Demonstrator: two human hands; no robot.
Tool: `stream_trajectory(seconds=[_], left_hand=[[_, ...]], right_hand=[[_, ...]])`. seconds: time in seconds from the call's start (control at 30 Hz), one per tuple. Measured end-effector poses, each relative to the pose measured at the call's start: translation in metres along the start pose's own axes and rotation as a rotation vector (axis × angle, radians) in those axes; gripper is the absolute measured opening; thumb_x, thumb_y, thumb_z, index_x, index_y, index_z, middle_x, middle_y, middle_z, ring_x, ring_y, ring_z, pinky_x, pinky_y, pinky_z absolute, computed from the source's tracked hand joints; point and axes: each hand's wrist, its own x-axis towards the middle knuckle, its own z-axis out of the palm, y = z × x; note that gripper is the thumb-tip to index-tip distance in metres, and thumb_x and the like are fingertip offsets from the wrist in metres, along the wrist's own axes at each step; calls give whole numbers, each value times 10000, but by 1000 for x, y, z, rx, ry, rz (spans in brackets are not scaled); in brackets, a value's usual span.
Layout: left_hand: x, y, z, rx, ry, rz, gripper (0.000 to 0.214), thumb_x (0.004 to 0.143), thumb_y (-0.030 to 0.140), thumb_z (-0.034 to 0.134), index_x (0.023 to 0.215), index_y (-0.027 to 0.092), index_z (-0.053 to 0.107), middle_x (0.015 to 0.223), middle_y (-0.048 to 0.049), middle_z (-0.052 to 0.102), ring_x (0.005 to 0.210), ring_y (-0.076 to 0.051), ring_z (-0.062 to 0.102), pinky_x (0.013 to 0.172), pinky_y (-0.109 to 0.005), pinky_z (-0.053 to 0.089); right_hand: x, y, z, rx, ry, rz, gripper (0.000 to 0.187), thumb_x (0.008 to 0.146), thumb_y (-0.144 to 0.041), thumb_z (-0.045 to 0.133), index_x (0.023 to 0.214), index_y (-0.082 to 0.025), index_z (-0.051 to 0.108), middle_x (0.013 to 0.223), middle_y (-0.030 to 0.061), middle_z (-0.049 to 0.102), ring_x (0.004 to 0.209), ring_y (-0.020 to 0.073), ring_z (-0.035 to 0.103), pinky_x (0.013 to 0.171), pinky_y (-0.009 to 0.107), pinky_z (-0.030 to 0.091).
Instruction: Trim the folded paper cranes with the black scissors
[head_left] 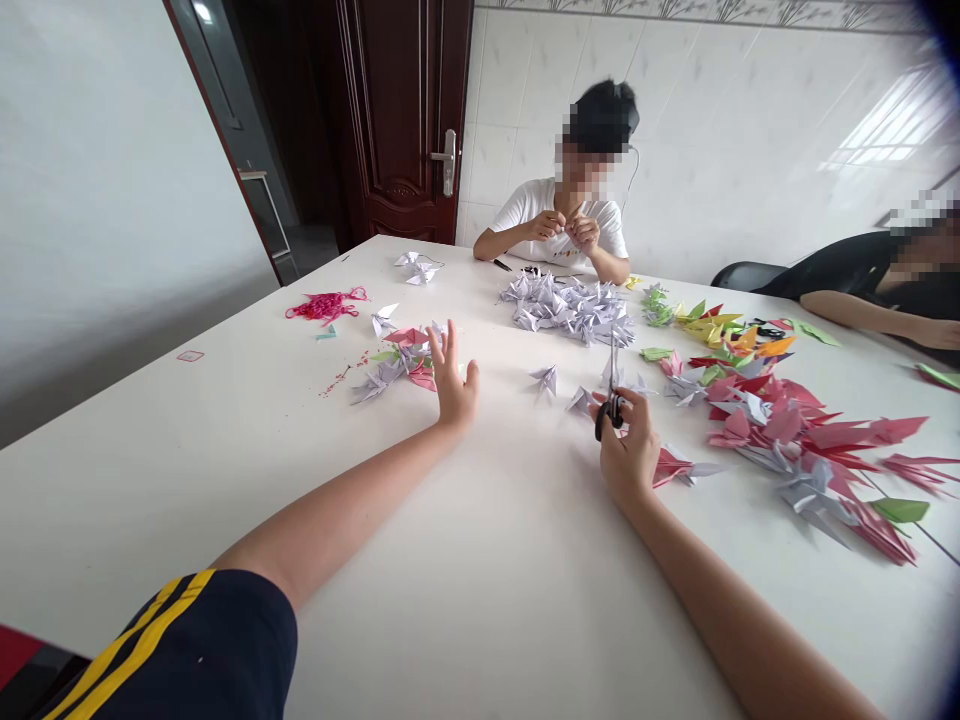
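Note:
My left hand point(453, 378) reaches out over the white table point(487, 590) with its fingers spread, right beside a small heap of white and pink paper cranes point(401, 362). It holds nothing. My right hand point(628, 450) is closed round the black handles of a pair of scissors point(613, 395), whose blades point up and away from me. A single white crane point(545, 378) lies between my two hands. A pink crane point(675, 467) lies just right of my right hand.
A large pile of white cranes point(570, 305) lies mid-table. Pink, red, green and yellow cranes point(787, 420) spread along the right. Pink rubber bands point(326, 305) lie far left. A person in a white shirt point(559, 225) sits opposite, another person's arm point(870, 312) rests at the right.

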Motion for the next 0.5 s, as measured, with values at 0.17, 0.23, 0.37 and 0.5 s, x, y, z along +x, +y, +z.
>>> stream_trajectory(seconds=[0.17,0.23,0.37,0.5], left_hand=[[-7,6,-1,70,-124,135,456,938,199,503,1386,276,540,1640,-82,246,1515,-284,293,1227,-441,310],[-9,6,-1,97,-191,174,402,920,171,515,1307,251,593,1590,-102,324,1497,-290,323,1222,-463,316],[-10,5,1,100,-301,199,419,877,107,512,1271,228,588,1494,-135,407,1446,-276,392,1185,-473,368],[-10,4,3,90,-332,197,444,826,48,500,1220,222,607,1424,-130,449,1427,-259,404,1162,-448,396]], right_hand=[[2,-3,0,94,87,65,380,887,-370,552,1244,-255,491,1262,99,695,1078,269,662,875,389,442],[3,-1,1,108,60,122,405,886,-427,557,1247,-261,479,1294,105,676,1071,275,664,880,405,448],[7,8,5,59,-83,208,466,847,-535,581,1217,-266,494,1291,100,658,1038,283,656,869,427,454],[11,15,8,1,-214,202,467,854,-551,556,1207,-250,501,1202,108,673,1053,299,627,888,462,453]])
